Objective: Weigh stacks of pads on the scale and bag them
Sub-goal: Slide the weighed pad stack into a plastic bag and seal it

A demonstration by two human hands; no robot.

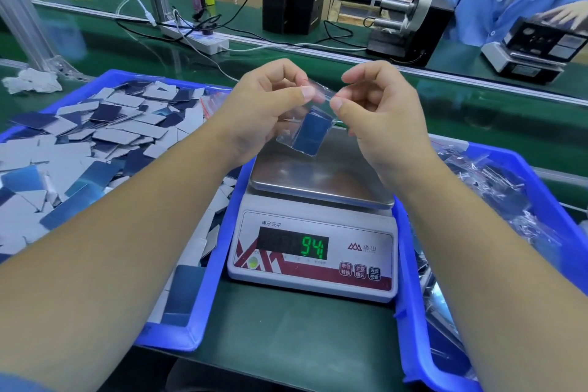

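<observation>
- Above the steel platter of the electronic scale (313, 226), a clear zip bag (307, 119) is held in the air, a stack of blue pads (310, 134) seen inside it.
- Left of the scale, a blue tray (208, 259) of loose pads is butted against its side; right of it, a second blue tray (410, 280) of filled bags likewise.
- The bag's top edge is pinched by the left hand (270, 105), fingers curled.
- The same edge is pinched by the right hand (378, 105), thumb to forefinger.
- Green digits are lit on the scale.
</observation>
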